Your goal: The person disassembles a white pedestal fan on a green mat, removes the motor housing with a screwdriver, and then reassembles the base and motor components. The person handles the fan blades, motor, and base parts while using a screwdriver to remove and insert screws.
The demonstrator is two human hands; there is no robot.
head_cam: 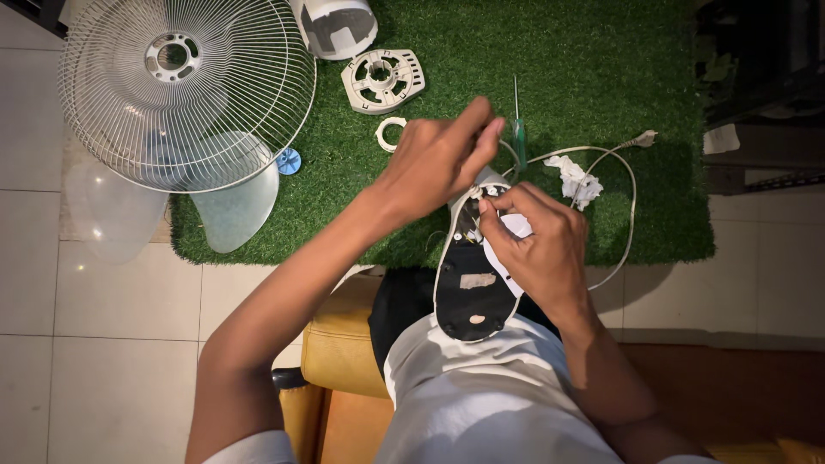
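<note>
Fan motor housing, the long oval white plastic shell with the dark open inside (473, 292), is sitting on the person's lap, propped up over the light shorts. Its long axis runs pretty much straight away from the body, near end by the waist, far end poking out over the edge of the green artificial grass mat (601, 77).

Right hand (537, 249) is wrapped along the right side of the shell, thumb and fingers closed on its rim near the far end, so that's the one steadying it. Left hand (438, 159) comes in from the left and sits just above the far end, fingers pinched together at the tip of the shell where the wires are. Can't tell if there's actually something tiny between them, looks too small to make out. So the working spot is at the far end, right under the left hand.

Around it on the mat: a green-handled screwdriver (518, 120), white power cord (623, 185), crumpled white tissue (577, 179), a white round plastic bracket (382, 82), a small white ring (389, 134). White wire fan grille (185, 86) lies to the left.
</note>
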